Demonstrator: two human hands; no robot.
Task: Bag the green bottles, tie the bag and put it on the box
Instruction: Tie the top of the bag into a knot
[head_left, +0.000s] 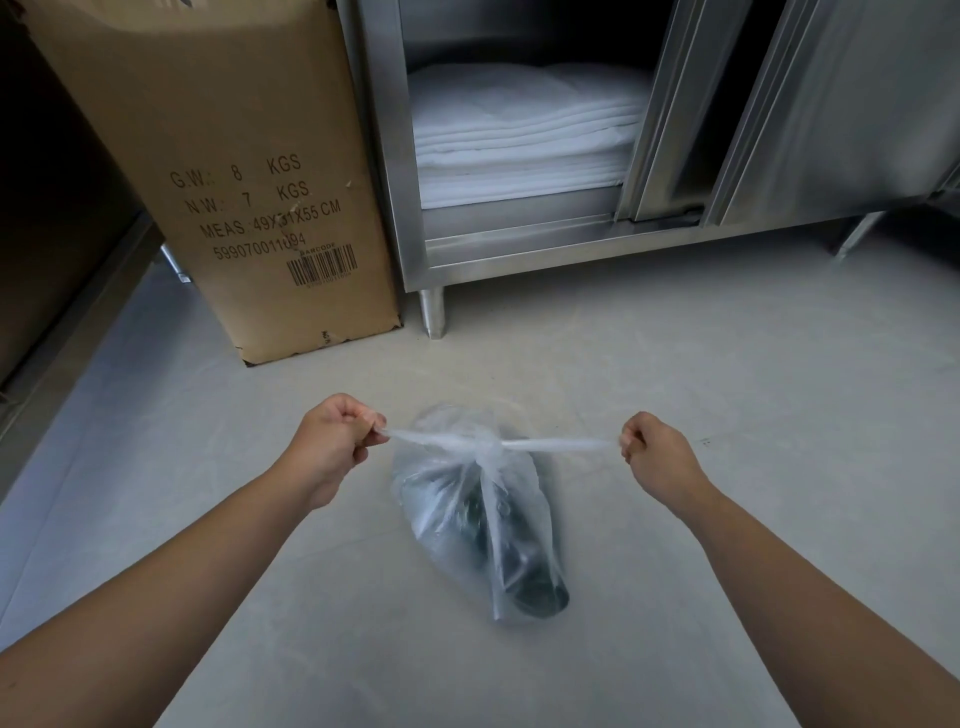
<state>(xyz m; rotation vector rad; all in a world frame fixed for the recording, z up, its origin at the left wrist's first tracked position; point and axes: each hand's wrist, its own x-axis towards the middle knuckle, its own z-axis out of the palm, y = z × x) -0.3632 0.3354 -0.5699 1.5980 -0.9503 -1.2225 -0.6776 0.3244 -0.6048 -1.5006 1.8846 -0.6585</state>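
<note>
Your left hand (332, 441) pinches one twisted end of clear plastic bag (483, 514); your right hand (652, 454) pinches other. Knot between. Bag with dark bottles (524, 571) lies on floor (727, 395), cardboard box (234, 171) well apart.

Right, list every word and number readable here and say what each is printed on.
All on the cardboard box:
"G.W.: 8 KGS"
"N.W.: 7 KGS"
"MEAS.: 49X31X55 CM" (middle number scuffed, unsure)
"599070011?94" (one digit scuffed)
"BARCODE", above the barcode
Digits under the barcode: too small to read.
Sideways print at the box's bottom edge: unreadable.
</note>
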